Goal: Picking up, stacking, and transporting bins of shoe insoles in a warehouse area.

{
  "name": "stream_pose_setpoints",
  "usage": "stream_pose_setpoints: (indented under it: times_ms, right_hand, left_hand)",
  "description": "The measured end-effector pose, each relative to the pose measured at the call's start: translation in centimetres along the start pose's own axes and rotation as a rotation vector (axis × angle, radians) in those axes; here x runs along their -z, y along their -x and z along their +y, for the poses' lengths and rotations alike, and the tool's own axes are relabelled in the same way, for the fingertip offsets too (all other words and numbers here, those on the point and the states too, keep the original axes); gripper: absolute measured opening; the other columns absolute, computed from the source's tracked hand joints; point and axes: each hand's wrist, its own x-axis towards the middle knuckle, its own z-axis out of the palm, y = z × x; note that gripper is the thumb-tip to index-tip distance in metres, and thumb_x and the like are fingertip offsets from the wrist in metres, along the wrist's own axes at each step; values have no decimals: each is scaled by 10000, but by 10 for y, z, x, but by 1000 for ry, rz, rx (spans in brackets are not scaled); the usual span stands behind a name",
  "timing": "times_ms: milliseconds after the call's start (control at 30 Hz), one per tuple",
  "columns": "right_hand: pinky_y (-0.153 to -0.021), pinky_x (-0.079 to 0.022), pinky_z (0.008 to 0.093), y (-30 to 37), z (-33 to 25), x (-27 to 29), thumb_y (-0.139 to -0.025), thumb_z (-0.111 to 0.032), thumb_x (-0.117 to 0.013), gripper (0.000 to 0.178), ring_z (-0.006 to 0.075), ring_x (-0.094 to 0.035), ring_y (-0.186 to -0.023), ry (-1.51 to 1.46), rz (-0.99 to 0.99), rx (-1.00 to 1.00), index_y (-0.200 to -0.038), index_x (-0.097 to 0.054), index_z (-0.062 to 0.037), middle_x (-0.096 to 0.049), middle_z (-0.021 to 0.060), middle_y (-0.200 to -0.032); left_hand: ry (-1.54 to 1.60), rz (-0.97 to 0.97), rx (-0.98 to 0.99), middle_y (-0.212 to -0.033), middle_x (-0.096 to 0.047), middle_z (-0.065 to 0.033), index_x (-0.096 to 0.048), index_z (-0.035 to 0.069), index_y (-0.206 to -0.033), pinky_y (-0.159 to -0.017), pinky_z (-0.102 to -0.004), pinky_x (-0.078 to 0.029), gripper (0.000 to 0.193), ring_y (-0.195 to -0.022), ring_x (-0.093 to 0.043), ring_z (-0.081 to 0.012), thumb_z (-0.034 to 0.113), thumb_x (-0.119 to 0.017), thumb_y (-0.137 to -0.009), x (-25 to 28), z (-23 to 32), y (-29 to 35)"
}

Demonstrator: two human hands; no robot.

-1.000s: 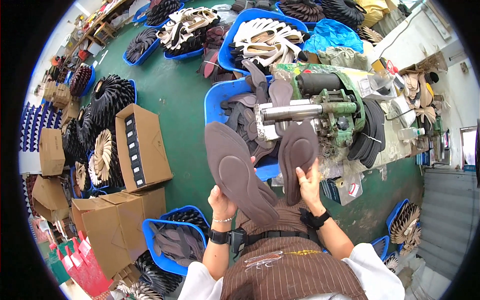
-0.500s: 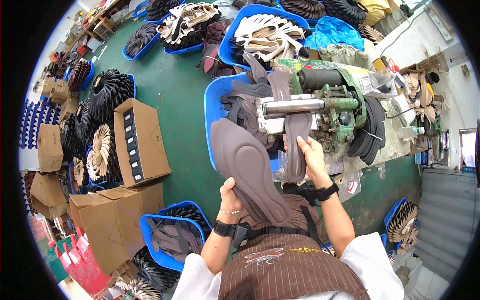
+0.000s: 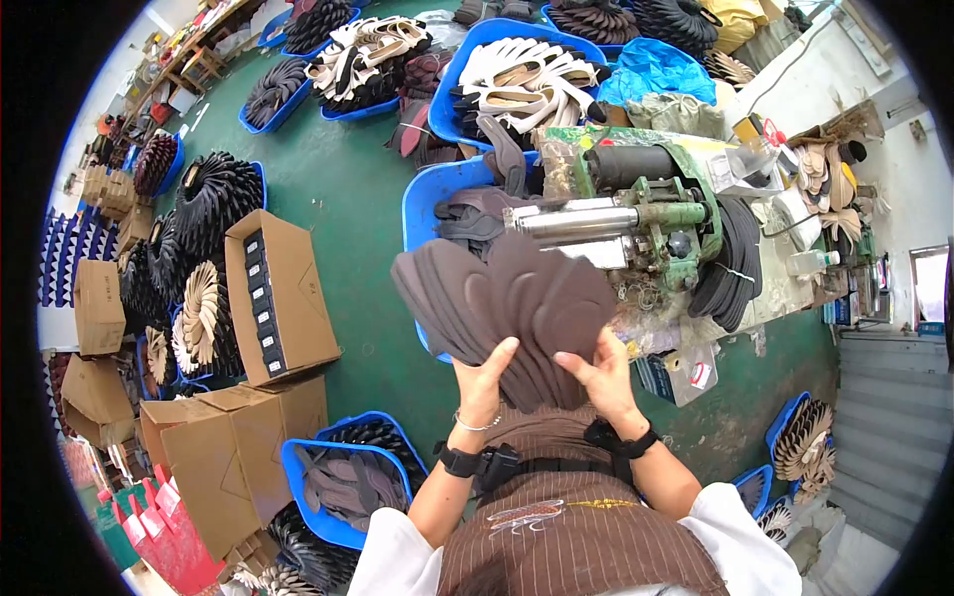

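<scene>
A fanned stack of dark brown insoles (image 3: 517, 308) is between my two hands, in front of my apron. My left hand (image 3: 481, 389) is closed round the stack's left lower side, thumb on top. My right hand (image 3: 602, 372) grips its right side, the thumb pressed on the upper face. Just beyond the insoles is a green machine (image 3: 686, 214) with a shiny metal roller (image 3: 581, 221). A blue tub (image 3: 422, 199) at its left holds more dark insoles (image 3: 477, 216), partly hidden by the stack.
Bundled black strips (image 3: 733, 263) hang at the machine's right. A blue tub (image 3: 328, 528) with insoles stands at the lower left, near cardboard boxes (image 3: 214, 457). White shoes (image 3: 527, 74) fill a tub at the back. Green floor (image 3: 363, 288) shows at the left.
My right hand has come away from the machine with the single insole and joined the left. The stack has shifted and is now gripped from both sides, its insoles fanned out.
</scene>
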Motion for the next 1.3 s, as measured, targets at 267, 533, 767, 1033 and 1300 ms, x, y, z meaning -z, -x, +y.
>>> stream_pose_setpoints:
  times_ms: [267,533,767,1033,1300]
  right_hand:
    - [-898,-433,295,-40,52,51,-788,36,-643,362,153,-567,-997,84,271,-2,-1138,-550,28,-618,82,-1105]
    - [-1021,-342,323,-7,50,34,-831,-11,-611,489,186,-463,-1190,126,213,143,-1285,-429,22,-522,115,-1240]
    - [-881,-444,282,-51,10,25,-862,-54,-619,329,130,-568,-963,5,46,-4,-1168,-532,30,-630,74,-1068]
    - [-633,-522,270,-67,14,35,-935,-194,-553,223,142,-645,-742,-36,143,-269,-1002,-567,18,-660,85,-819]
    - [-526,-479,233,-22,43,45,-858,-75,-637,117,66,-537,-597,-52,251,-328,-907,-543,-25,-593,0,-722]
  left_hand:
    - [284,-257,353,-1207,-538,-197,-366,-36,-1302,-901,-420,-477,606,-1038,-580,-318,118,-609,-769,23,22,-12]
    - [187,-90,319,-1186,-537,-163,-404,-19,-1275,-935,-406,-456,560,-1074,-551,-290,74,-594,-757,25,9,-3]
    - [168,-106,333,-1170,-549,-167,-422,-31,-1257,-917,-412,-479,540,-1045,-570,-296,65,-598,-755,25,10,5]
    - [74,-218,370,-1180,-550,-114,-425,0,-1264,-930,-338,-446,588,-1047,-557,-216,33,-684,-737,14,3,2]
    - [47,-229,364,-1194,-548,-94,-418,11,-1265,-949,-314,-431,630,-1080,-536,-181,26,-755,-732,-5,4,2]
